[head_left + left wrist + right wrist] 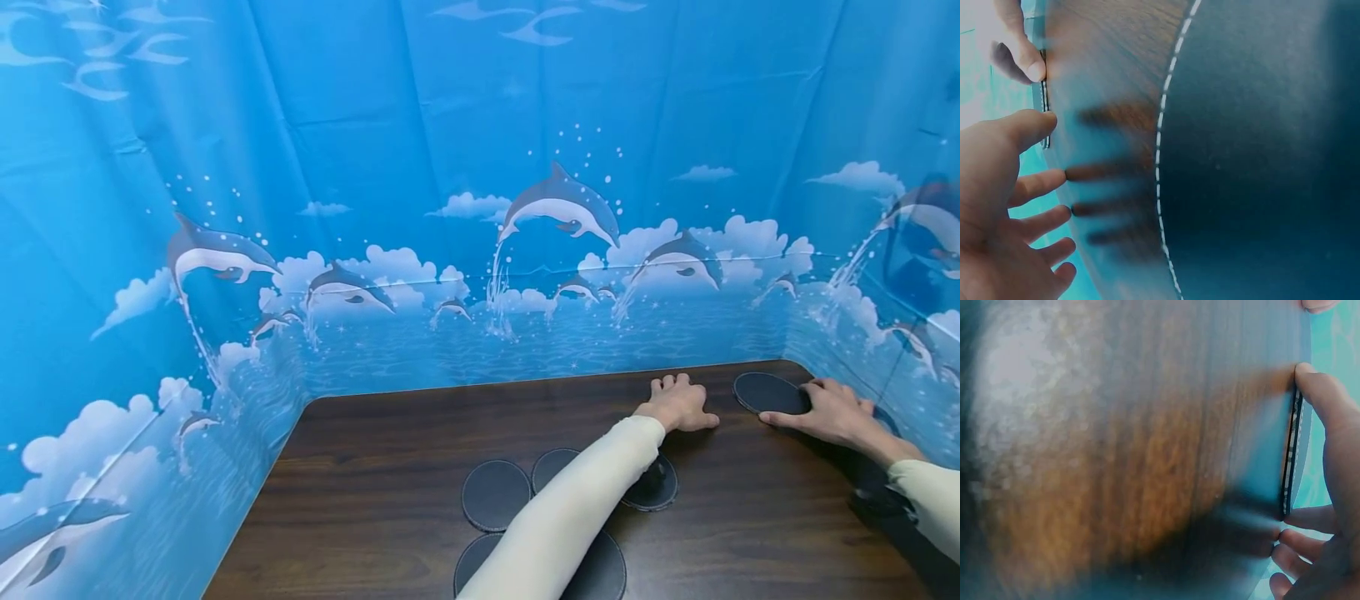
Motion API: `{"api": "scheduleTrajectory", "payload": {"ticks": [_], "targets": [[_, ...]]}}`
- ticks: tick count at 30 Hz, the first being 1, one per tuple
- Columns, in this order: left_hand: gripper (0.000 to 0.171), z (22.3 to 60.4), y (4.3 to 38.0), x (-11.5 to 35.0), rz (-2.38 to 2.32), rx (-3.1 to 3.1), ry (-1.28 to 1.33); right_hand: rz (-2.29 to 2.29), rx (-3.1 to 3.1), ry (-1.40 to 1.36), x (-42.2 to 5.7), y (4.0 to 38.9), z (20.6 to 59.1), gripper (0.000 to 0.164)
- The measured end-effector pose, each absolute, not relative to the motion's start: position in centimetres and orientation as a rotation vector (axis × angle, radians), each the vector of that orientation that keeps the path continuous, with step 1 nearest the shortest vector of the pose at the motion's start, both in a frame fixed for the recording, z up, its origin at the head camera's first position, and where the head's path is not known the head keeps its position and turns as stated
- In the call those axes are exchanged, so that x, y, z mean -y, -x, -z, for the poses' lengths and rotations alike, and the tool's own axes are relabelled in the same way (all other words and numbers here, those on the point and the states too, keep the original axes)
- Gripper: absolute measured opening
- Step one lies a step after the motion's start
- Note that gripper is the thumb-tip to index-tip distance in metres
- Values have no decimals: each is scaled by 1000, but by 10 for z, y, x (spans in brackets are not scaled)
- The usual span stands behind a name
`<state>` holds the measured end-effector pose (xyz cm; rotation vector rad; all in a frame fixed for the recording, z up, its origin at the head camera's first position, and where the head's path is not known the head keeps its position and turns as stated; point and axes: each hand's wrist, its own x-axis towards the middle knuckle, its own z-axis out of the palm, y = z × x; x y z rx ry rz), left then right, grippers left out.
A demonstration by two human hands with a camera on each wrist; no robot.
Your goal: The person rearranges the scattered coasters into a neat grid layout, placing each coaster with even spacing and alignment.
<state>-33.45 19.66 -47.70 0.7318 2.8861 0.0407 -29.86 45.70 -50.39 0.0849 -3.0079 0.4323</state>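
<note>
At the far right corner of the wooden table my right hand (840,417) holds a round black coaster (771,393), thumb on its near edge. In the right wrist view that coaster (1291,456) stands edge-on between the thumb and a fingertip. My left hand (677,404) rests on the tabletop near the back edge, left of the held coaster, with fingers spread and nothing in them. A large dark coaster (1260,150) with white stitching lies beneath the left wrist. In the left wrist view, the left thumb overlaps the edge of the held coaster.
Several more black coasters (496,496) lie grouped at the front middle of the dark wooden table (360,500), partly hidden by my left sleeve (570,508). A blue dolphin-print curtain (450,208) hangs along the table's back and sides.
</note>
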Motion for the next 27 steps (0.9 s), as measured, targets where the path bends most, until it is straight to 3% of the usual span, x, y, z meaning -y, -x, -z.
{"api": "scheduleTrajectory", "payload": {"ticks": [23,27], "targets": [[42,483,335,-197,-35,-2947,-770,-417,2947,-315,-454,297,508,103],[54,483,336,-201,2,-2941,-771,-411,2945,-351,-456,293,507,100]]}}
